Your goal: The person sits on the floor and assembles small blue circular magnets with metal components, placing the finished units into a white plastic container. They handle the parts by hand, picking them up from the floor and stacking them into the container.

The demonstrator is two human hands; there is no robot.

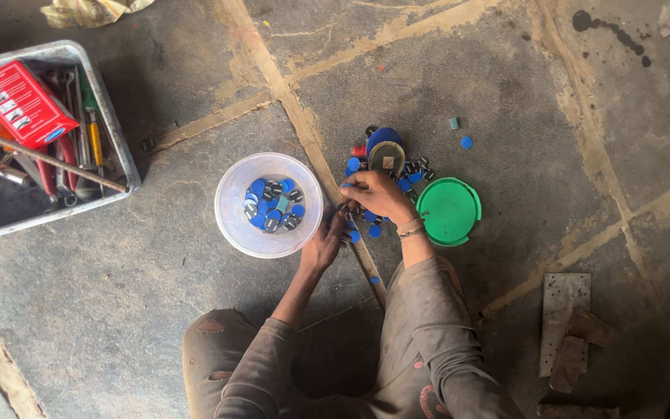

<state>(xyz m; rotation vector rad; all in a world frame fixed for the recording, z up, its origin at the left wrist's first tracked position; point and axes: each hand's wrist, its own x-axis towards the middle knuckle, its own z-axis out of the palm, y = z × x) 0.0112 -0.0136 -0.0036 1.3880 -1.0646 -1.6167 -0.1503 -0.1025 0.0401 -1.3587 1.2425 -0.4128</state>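
A clear plastic bowl (236, 225) stands on the concrete floor, holding several blue caps and small black round parts. My left hand (327, 242) rests against its right rim, fingers curled; whether it holds anything I cannot tell. My right hand (374, 194) is over a scattered pile of blue caps and black parts (412, 172), fingers pinched on small pieces there. Beside the pile lies a green round lid (450, 211), and behind it a small blue-lidded jar (385, 149).
A grey metal tray (122, 147) at the left holds wrenches, screwdrivers and a red box (21, 102). Metal plate scraps (568, 326) lie at the lower right. Two stray caps (465, 142) sit beyond the pile. My knees are at the bottom.
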